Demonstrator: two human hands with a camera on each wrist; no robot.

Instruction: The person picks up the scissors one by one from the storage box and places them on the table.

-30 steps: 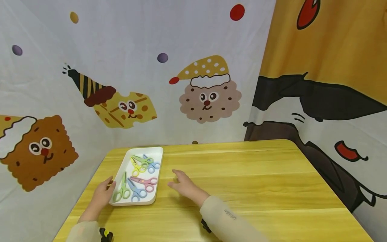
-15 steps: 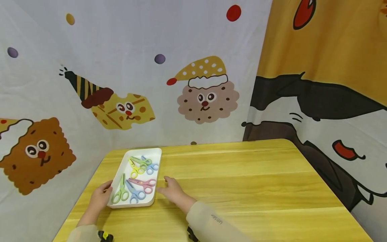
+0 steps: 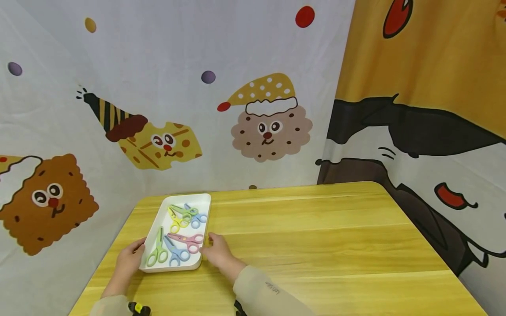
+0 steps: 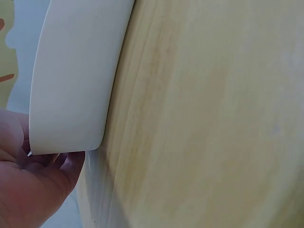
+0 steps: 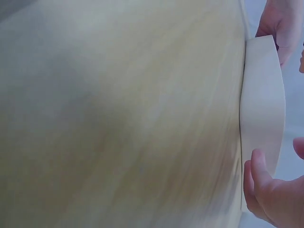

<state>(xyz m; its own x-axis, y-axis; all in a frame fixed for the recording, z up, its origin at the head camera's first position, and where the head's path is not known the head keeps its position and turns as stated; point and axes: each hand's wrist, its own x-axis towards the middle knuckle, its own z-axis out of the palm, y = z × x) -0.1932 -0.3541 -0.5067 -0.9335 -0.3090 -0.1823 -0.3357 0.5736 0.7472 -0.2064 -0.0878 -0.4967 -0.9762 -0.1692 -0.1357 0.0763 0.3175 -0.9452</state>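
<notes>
A shallow white tray [image 3: 171,268] stands at the left of the table with several children's scissors in it. Nearest the front lie green scissors [image 3: 160,238], blue scissors [image 3: 172,248] and pink scissors [image 3: 182,239]. Farther back, yellow scissors [image 3: 173,216] lie beside overlapping green and blue pairs. My left hand [image 3: 129,260] grips the tray's left side, its thumb at the rim and fingers against the outer wall. On the opposite side, my right hand [image 3: 218,251] is by the front right corner. Its fingers [image 5: 259,166] lie along the outer wall, with the thumb apart from them.
The yellow wood-grain table [image 3: 316,237] extends to the right of the tray. Behind it hangs a white cloth [image 3: 174,44] printed with cartoon snacks, and an orange cloth [image 3: 435,66] with a cartoon face hangs at the right.
My right hand has moved left across the table to the tray's right side. My left hand has stayed at the left side, and the view has shifted slightly.
</notes>
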